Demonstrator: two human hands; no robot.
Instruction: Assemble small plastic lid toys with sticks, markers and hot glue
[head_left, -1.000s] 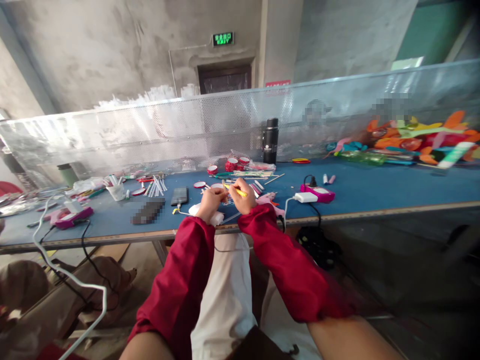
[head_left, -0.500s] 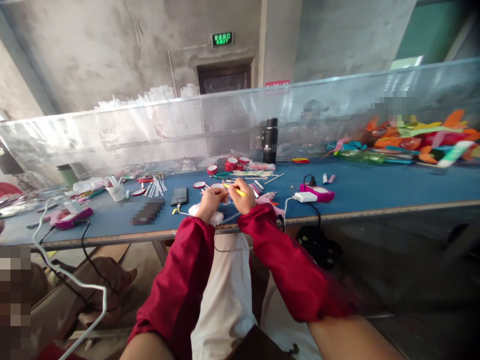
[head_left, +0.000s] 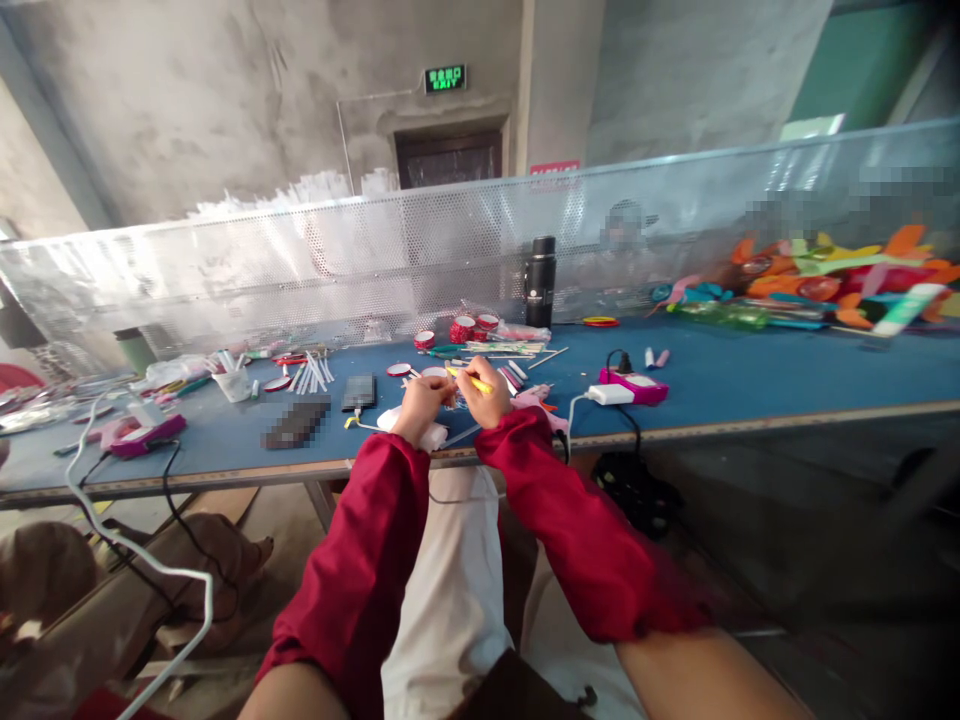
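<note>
Right hand (head_left: 491,402), out of a red sleeve, clamped around a thin yellow stick (head_left: 472,381), fingers together, tip of the stick aimed leftward at the left hand (head_left: 420,403). Left hand curled close, fingertips bunched at a small reddish piece (head_left: 453,394) just beside the stick's tip; too small to tell whether pinched or only touched. Both hands close together over the near edge of the blue table (head_left: 750,375), left wrist on a white wad (head_left: 433,437). Behind everything, along the table's far edge, a long perforated metal screen (head_left: 300,260), upright. At the far right against that screen, a heap of bright toys (head_left: 840,272) in orange, red, green and yellow. At lower left, off the table, a white cable (head_left: 161,572) looping downward. Against the screen beyond the hands, a black flask (head_left: 541,282), upright. Right of the hands, near but apart, a pink charger (head_left: 641,388) with a white plug block (head_left: 611,395) touching its left side. Near the table's left end, a second pink box (head_left: 148,436). Left of the hands, a dark phone (head_left: 359,391) flat on the table, well clear of the stick. Farther back, between flask and hands, red tape rolls (head_left: 466,327). Beyond the phone, a fan of white sticks (head_left: 311,377), then a clear cup (head_left: 234,384).
</note>
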